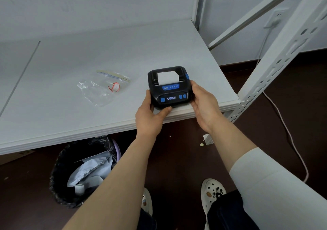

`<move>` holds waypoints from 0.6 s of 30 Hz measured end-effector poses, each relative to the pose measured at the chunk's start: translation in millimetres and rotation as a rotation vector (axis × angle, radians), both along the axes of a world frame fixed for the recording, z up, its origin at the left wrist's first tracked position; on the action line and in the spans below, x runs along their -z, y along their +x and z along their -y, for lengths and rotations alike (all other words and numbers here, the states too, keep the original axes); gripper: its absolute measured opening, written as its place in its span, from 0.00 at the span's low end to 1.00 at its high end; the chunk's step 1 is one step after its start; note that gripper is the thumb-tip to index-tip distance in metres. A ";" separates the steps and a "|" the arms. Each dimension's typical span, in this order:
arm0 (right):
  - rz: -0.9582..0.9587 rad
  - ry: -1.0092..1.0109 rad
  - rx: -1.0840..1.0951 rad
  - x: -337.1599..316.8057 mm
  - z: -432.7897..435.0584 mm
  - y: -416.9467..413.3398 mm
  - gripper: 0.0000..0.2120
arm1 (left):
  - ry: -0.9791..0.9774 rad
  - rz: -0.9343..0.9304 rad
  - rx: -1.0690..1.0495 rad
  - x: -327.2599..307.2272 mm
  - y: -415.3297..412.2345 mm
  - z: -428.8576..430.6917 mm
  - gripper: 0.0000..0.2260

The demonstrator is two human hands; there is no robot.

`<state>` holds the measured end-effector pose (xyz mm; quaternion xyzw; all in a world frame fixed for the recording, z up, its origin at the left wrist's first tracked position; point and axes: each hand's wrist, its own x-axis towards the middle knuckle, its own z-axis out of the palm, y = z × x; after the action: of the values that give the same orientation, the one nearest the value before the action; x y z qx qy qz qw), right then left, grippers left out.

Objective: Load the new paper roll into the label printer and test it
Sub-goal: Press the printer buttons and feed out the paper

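the white table (88, 109) stands against a pale wall, a lined bin (83, 173) on the dark floor below. near its front edge sits the label printer (170, 88), rigid, probably light; best held by its sides. left hand (150, 118) and right hand (205, 104) clamp it, paper (167, 77) emerging. a plastic bag (102, 88) lies beside.

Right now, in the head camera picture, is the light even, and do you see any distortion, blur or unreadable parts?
Head view: light is soft and even, with only a faint shadow under the label printer; the wide lens bends the table edge and the shelf frame; the printer's small display is lit but too small to read; nothing looks motion-blurred.
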<state>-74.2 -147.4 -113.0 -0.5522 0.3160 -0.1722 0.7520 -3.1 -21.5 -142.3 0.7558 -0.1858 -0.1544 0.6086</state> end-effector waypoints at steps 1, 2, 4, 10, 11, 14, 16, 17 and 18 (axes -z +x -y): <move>0.002 0.002 0.002 -0.7 0.1 0.0 0.13 | 0.000 0.002 -0.002 0.2 0.4 0.2 0.31; 0.004 0.006 0.005 -1.3 0.1 -0.1 0.13 | 0.003 0.003 -0.003 0.1 0.6 0.2 0.31; 0.006 0.007 0.004 -1.5 -0.2 -0.6 0.13 | 0.010 0.004 -0.007 0.0 0.5 0.4 0.30; -0.003 0.007 -0.001 -0.5 0.1 -0.4 0.13 | 0.022 -0.003 -0.006 0.3 0.3 0.2 0.31; -0.002 0.007 -0.002 -0.9 0.2 -0.3 0.12 | 0.023 -0.001 -0.006 0.2 0.2 0.2 0.30; 0.001 0.009 -0.004 -1.8 0.1 -0.8 0.12 | 0.026 0.006 -0.006 -1.5 -0.3 0.0 0.29; 0.000 0.006 -0.008 -2.0 -0.2 -0.9 0.12 | 0.029 0.010 -0.005 -1.8 -0.1 -0.2 0.29; -0.003 0.005 -0.007 -2.0 -0.5 -0.8 0.12 | 0.028 0.011 -0.004 -1.6 0.0 -0.2 0.28; -0.005 0.005 -0.006 -2.0 -0.6 -0.8 0.12 | 0.027 0.010 -0.003 -1.5 -0.1 -0.3 0.28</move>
<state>-75.0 -146.8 -111.0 -0.5519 0.3165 -0.1678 0.7530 -3.2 -21.3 -140.8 0.7649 -0.1856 -0.1520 0.5977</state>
